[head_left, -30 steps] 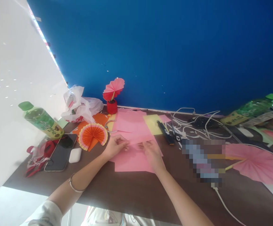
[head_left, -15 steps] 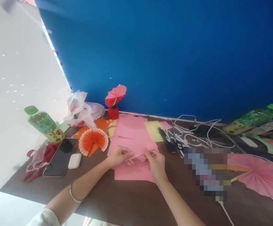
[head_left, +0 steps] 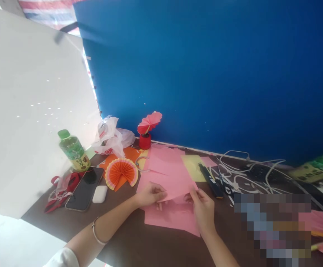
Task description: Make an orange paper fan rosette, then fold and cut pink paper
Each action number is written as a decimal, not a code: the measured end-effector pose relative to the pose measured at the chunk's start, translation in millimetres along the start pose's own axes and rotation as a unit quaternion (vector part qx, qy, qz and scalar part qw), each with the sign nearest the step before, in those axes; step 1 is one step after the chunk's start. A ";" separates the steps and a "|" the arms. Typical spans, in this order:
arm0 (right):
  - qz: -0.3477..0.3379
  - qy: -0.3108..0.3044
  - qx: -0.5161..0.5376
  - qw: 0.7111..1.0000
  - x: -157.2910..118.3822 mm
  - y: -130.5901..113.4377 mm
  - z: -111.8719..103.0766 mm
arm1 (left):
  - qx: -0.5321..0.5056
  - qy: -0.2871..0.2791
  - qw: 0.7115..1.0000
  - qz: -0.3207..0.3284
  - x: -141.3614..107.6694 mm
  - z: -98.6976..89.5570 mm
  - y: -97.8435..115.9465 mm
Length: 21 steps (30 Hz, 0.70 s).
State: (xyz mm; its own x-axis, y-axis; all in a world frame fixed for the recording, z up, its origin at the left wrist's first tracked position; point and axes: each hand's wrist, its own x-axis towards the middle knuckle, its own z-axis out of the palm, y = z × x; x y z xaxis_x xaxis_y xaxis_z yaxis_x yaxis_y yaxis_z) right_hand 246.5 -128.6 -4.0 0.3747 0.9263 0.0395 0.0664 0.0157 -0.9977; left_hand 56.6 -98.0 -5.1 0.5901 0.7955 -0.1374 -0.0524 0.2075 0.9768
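My left hand (head_left: 152, 195) pinches the near edge of a pink sheet of paper (head_left: 175, 187) between thumb and fingers. At the right side of the same edge, my right hand (head_left: 205, 209) grips the paper, thumb on top. The held edge is lifted a little, and fingers of both hands show beneath it. Another pink sheet (head_left: 168, 219) lies flat on the table below the hands. Where the held sheet ends and the pink paper behind it starts is hard to make out.
An orange paper rosette (head_left: 121, 173), a phone (head_left: 85, 189), a white earbud case (head_left: 99, 194) and a green-capped bottle (head_left: 74, 151) stand or lie left. A pink paper fan in a red pot (head_left: 145, 141) is behind. A black cutter (head_left: 210, 180) and white cables (head_left: 247, 170) lie right.
The view has shifted, so the table's things appear farther right and lower. My hands have moved slightly apart, and the paper edge between them is spread wider.
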 end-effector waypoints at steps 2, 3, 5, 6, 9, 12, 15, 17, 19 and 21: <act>0.000 0.003 -0.016 1.000 -0.8 0.7 -0.9 | 0.006 -0.005 1.000 0.003 0.5 -1.4 -1.1; 0.001 0.003 -0.021 1.000 -1.5 0.6 -1.1 | 0.010 -0.005 1.000 0.005 0.7 -1.9 -2.3; -0.002 0.005 -0.020 1.000 -2.4 -0.5 -1.2 | 0.027 -0.001 1.000 0.009 0.8 -2.7 -5.3; -0.006 0.003 -0.013 1.000 -2.3 -1.4 -1.1 | 0.038 0.001 0.999 0.011 0.7 -3.1 -6.6; -0.017 -0.006 0.017 1.000 0.5 -3.9 -1.1 | 0.098 0.010 0.995 0.030 -0.7 -5.1 -7.6; -0.009 -0.012 0.027 1.000 4.4 -4.9 -1.3 | 0.185 0.034 0.979 0.074 -2.9 -7.4 -5.3; -0.012 -0.023 0.004 1.000 6.1 -4.4 -1.6 | 0.243 0.051 0.965 0.081 -4.5 -7.9 -2.2; -0.021 -0.030 -0.006 0.999 5.7 -3.8 -1.6 | 0.261 0.061 0.960 0.077 -5.4 -7.2 -0.5; -0.026 -0.042 -0.011 0.999 4.5 -2.7 -1.8 | 0.266 0.077 0.957 0.086 -6.4 -6.7 0.7; -0.032 -0.063 -0.016 0.997 3.1 -0.2 -2.6 | 0.261 0.102 0.956 0.092 -7.6 -6.8 1.1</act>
State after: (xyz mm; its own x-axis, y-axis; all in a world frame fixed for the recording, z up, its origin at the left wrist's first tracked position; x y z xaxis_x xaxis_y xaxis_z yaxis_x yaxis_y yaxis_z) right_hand 250.1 -126.8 -3.4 0.2491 0.9640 0.0935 0.1173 0.0658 -0.9909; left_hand 46.6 -99.9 -4.1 0.4377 0.8967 0.0668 0.3002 -0.2158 0.9291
